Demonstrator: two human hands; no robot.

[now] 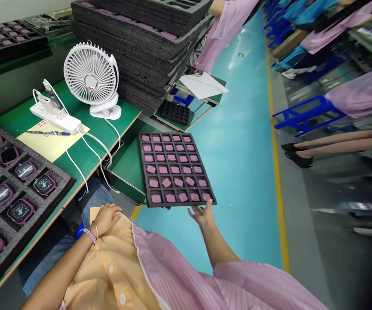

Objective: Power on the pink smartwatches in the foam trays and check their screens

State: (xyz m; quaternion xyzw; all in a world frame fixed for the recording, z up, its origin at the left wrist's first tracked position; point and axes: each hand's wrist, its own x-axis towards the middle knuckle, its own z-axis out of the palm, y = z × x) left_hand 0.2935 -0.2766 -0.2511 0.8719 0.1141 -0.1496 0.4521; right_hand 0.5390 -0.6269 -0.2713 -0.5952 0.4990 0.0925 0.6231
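Note:
In the head view, a black foam tray [176, 175] holds rows of small pink, watch-case-like pieces [170, 158], one in each compartment. My right hand [205, 215] grips its near right corner, thumb at the edge and the other fingers below, partly spread. Whether something beneath also bears the tray is unclear. My left hand [108, 217] lies flat against the front of my yellow clothing, apart from the tray and holding nothing. Left of it, on the green table [100, 140], sits another foam tray [59, 181] with pink-cased smartwatches [20, 211].
A white clip fan [90, 81], a power strip [56, 118] with cables, yellow paper and a pen [48, 133] occupy the table. Foam trays [134, 56] are stacked high behind. A co-worker's pink sleeve [216, 34] shows beyond; other seated people are across the blue aisle [247, 172].

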